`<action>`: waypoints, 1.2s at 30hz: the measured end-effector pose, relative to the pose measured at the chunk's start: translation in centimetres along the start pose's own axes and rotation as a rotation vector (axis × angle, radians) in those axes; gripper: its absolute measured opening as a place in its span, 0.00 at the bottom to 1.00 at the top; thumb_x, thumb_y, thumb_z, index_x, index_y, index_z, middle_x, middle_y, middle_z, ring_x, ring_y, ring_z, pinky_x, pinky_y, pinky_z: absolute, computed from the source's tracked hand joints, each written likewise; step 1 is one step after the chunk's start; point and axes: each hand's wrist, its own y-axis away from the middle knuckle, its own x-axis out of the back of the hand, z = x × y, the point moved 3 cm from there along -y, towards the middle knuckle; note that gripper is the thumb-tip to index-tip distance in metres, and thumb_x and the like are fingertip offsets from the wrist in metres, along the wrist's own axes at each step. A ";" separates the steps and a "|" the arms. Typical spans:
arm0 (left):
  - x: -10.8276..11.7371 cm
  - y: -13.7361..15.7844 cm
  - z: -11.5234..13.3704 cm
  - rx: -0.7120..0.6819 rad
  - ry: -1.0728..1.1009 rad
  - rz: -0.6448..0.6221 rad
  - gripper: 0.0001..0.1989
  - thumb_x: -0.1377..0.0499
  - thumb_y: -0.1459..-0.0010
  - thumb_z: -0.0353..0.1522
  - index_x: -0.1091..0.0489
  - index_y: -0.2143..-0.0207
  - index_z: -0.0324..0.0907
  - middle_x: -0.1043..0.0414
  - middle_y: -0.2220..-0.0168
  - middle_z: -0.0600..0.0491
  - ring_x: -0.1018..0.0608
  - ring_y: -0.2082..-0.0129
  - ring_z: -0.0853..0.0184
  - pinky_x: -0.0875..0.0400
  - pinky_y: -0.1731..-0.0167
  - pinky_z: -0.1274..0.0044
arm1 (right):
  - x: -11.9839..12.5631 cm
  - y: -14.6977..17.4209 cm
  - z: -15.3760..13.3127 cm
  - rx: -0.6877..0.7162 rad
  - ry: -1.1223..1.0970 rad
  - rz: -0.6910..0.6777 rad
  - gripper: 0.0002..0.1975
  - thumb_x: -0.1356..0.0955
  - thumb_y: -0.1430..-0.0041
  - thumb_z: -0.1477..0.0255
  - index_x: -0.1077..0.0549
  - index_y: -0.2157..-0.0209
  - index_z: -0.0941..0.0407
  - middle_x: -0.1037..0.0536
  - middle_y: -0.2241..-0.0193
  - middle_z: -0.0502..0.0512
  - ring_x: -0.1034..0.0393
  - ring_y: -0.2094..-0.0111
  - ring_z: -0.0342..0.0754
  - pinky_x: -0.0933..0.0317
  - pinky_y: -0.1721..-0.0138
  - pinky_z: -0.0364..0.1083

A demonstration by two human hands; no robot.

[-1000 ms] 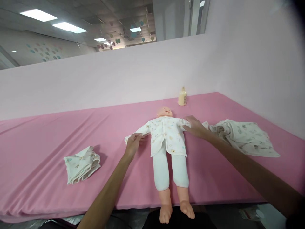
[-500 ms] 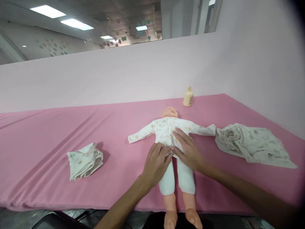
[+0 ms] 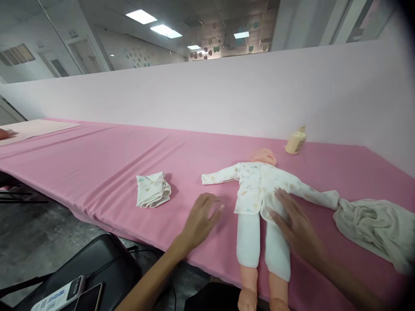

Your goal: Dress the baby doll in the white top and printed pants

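A baby doll (image 3: 264, 156) lies on its back with its arms spread. It wears a white patterned jacket (image 3: 249, 188) and white trousers (image 3: 248, 242). My right hand (image 3: 296, 224) rests with fingers stretched on the jacket's lower front, at the doll's hip on the right. Away from the doll, my left hand (image 3: 201, 220) hovers over the pink sheet with its fingers apart and nothing in them. A folded patterned cloth (image 3: 152, 190) lies to the left of that hand. The doll's feet hang past the near table edge.
A pink-covered table (image 3: 106, 160) runs along a white wall. Behind the doll stands a pale yellow pump bottle (image 3: 295, 141). A crumpled light cloth (image 3: 376, 229) touches the doll's sleeve at the right. A black chair (image 3: 116, 268) at the lower left holds a phone (image 3: 89, 298).
My left hand has let go of the jacket's lower front and moved left, off the doll. My right hand stays on the jacket. The view has turned left, bringing the chair into sight.
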 end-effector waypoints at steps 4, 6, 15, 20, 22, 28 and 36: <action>4.5 1.8 -6.3 0.150 -0.520 0.088 0.15 0.47 0.34 0.35 0.32 0.48 0.38 0.33 0.47 0.39 0.32 0.46 0.51 0.35 0.47 0.59 | 1.0 1.7 0.7 -0.014 -0.030 0.028 0.29 0.38 0.34 0.59 0.45 0.33 0.42 0.43 0.32 0.52 0.51 0.31 0.62 0.46 0.34 0.67; 6.5 2.5 -9.2 0.312 -0.787 0.102 0.19 0.46 0.35 0.36 0.34 0.45 0.36 0.38 0.43 0.35 0.34 0.44 0.45 0.36 0.49 0.57 | 1.3 2.6 0.9 -0.011 -0.052 0.046 0.30 0.37 0.34 0.60 0.45 0.33 0.42 0.43 0.32 0.52 0.51 0.31 0.62 0.46 0.34 0.67; 9.8 2.2 -12.8 0.437 -0.752 -0.072 0.21 0.60 0.30 0.41 0.35 0.62 0.38 0.30 0.62 0.42 0.26 0.62 0.55 0.38 0.67 0.71 | 1.9 5.1 -0.6 -0.051 -0.076 0.080 0.28 0.38 0.33 0.59 0.44 0.33 0.44 0.43 0.32 0.54 0.48 0.32 0.64 0.44 0.35 0.67; 11.9 2.5 -7.0 0.791 0.113 0.228 0.22 0.49 0.39 0.52 0.35 0.64 0.42 0.36 0.74 0.55 0.32 0.75 0.67 0.38 0.76 0.78 | 3.4 6.4 -5.8 0.045 0.023 0.230 0.23 0.36 0.33 0.67 0.38 0.38 0.50 0.35 0.38 0.59 0.40 0.37 0.61 0.38 0.39 0.63; 12.0 2.8 -3.3 0.777 0.349 0.270 0.22 0.44 0.42 0.52 0.35 0.65 0.41 0.40 0.76 0.57 0.36 0.79 0.71 0.40 0.81 0.80 | 3.5 6.7 -9.8 0.215 0.035 0.211 0.23 0.34 0.34 0.70 0.36 0.39 0.53 0.32 0.41 0.61 0.37 0.39 0.57 0.34 0.42 0.57; 10.4 4.3 5.0 0.636 0.544 0.057 0.22 0.40 0.44 0.51 0.34 0.70 0.40 0.36 0.75 0.56 0.35 0.77 0.72 0.37 0.80 0.82 | 1.9 6.2 -20.1 0.689 0.010 0.195 0.28 0.31 0.40 0.71 0.37 0.41 0.65 0.29 0.46 0.69 0.35 0.43 0.57 0.35 0.45 0.54; 8.8 8.5 7.3 0.544 0.804 0.059 0.25 0.41 0.38 0.45 0.38 0.42 0.47 0.30 0.49 0.48 0.25 0.51 0.63 0.26 0.55 0.75 | 2.6 6.4 -20.4 0.371 -0.314 -0.021 0.11 0.35 0.41 0.81 0.31 0.58 0.54 0.26 0.58 0.56 0.31 0.55 0.49 0.33 0.56 0.48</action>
